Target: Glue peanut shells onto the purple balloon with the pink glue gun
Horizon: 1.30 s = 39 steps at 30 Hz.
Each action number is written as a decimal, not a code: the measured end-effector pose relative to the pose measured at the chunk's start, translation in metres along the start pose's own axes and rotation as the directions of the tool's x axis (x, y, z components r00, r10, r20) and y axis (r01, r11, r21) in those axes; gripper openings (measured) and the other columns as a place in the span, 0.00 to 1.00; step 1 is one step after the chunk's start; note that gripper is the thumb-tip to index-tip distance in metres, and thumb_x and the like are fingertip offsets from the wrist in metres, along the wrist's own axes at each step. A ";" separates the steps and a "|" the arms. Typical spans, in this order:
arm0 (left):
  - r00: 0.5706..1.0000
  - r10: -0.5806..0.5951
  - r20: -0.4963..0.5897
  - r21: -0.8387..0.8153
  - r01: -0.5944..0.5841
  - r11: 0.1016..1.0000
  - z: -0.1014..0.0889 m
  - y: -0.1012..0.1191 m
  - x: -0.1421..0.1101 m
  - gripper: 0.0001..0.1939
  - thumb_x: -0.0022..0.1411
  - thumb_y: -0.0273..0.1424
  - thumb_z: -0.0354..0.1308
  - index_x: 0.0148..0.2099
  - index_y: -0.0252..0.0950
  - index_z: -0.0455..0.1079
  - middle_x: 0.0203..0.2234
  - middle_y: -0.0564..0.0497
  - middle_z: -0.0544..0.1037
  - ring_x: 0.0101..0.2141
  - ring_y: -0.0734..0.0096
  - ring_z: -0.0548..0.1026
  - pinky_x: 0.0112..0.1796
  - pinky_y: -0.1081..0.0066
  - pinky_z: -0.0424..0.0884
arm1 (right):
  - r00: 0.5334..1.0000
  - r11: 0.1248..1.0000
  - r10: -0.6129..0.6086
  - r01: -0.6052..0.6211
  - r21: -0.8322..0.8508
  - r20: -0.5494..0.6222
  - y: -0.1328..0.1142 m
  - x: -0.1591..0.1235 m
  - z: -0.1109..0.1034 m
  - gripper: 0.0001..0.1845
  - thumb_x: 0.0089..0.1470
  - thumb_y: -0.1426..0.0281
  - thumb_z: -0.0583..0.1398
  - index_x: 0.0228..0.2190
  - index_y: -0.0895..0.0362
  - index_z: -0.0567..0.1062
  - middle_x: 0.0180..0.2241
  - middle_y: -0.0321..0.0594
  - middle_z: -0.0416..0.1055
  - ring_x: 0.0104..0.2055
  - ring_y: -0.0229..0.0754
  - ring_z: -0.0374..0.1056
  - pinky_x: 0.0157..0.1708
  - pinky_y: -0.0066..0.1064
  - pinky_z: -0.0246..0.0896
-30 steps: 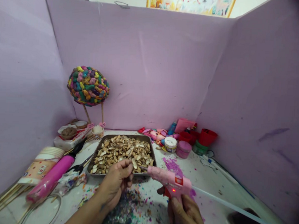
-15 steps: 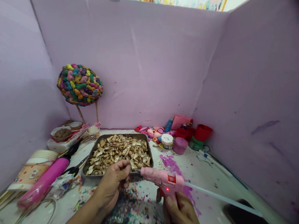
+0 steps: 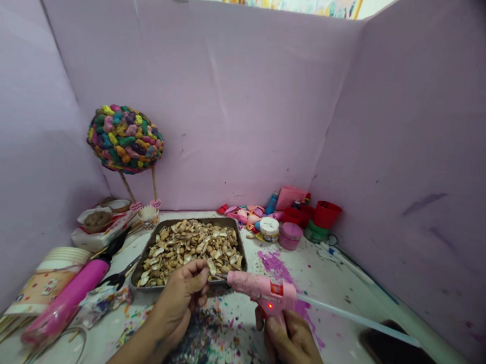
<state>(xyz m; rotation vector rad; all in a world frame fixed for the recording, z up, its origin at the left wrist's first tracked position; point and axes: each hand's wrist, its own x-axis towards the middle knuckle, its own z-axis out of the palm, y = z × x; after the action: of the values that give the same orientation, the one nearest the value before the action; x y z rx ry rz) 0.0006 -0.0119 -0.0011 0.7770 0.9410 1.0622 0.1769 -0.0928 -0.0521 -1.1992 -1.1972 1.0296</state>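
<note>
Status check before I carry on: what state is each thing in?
Left hand: pinching shell
Shell: near nozzle, contact unclear
Right hand: gripping glue gun
Glue gun: red light lit
Glue stick: partly inserted
Tray: filled with shells
White jar: lidded
Pink jar: lidded
Phone: dark, flat
Paper cups: stacked

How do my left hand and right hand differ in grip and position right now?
Left hand pinches a small pale shell in its fingertips; right hand wraps around the handle of the pink glue gun. In the view, left hand overlaps the near edge of the metal tray, while right hand sits lower and to the tray's right. Both are bare and occupied.
</note>
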 end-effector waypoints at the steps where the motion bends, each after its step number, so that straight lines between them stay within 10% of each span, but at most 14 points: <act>1: 1.000 0.007 0.007 0.001 -0.007 1.000 0.000 0.000 0.000 0.18 0.31 0.33 0.69 0.26 0.33 0.67 0.14 0.59 0.62 0.16 0.83 0.56 0.15 0.80 0.52 | 1.000 1.000 -0.004 0.004 -0.003 0.000 0.000 0.000 0.000 0.23 0.47 0.51 0.53 0.23 0.59 0.69 0.14 0.31 0.57 0.18 0.33 0.51 0.18 0.25 0.51; 29: 0.996 0.041 0.074 -0.032 -0.038 0.999 0.001 0.007 -0.005 0.15 0.35 0.31 0.68 0.26 0.32 0.67 0.17 0.58 0.62 0.18 0.82 0.57 0.16 0.80 0.53 | 0.999 0.999 0.005 -0.002 0.051 -0.052 -0.001 0.003 0.000 0.22 0.48 0.52 0.54 0.26 0.60 0.69 0.12 0.31 0.58 0.16 0.33 0.52 0.18 0.26 0.49; 39: 0.995 0.099 0.003 -0.073 -0.098 0.992 -0.002 0.015 -0.005 0.16 0.35 0.31 0.67 0.26 0.33 0.65 0.15 0.59 0.62 0.17 0.82 0.58 0.15 0.80 0.53 | 0.941 0.943 0.318 -0.303 0.136 -0.114 -0.025 0.066 -0.013 0.20 0.49 0.54 0.50 0.21 0.58 0.66 0.11 0.29 0.56 0.11 0.31 0.51 0.11 0.23 0.47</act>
<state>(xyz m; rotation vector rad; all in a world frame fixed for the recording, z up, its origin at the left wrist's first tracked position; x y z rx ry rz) -0.0078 -0.0113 0.0127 0.7726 0.8607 1.1730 0.1960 -0.0320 -0.0197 -1.3708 -0.8458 1.2134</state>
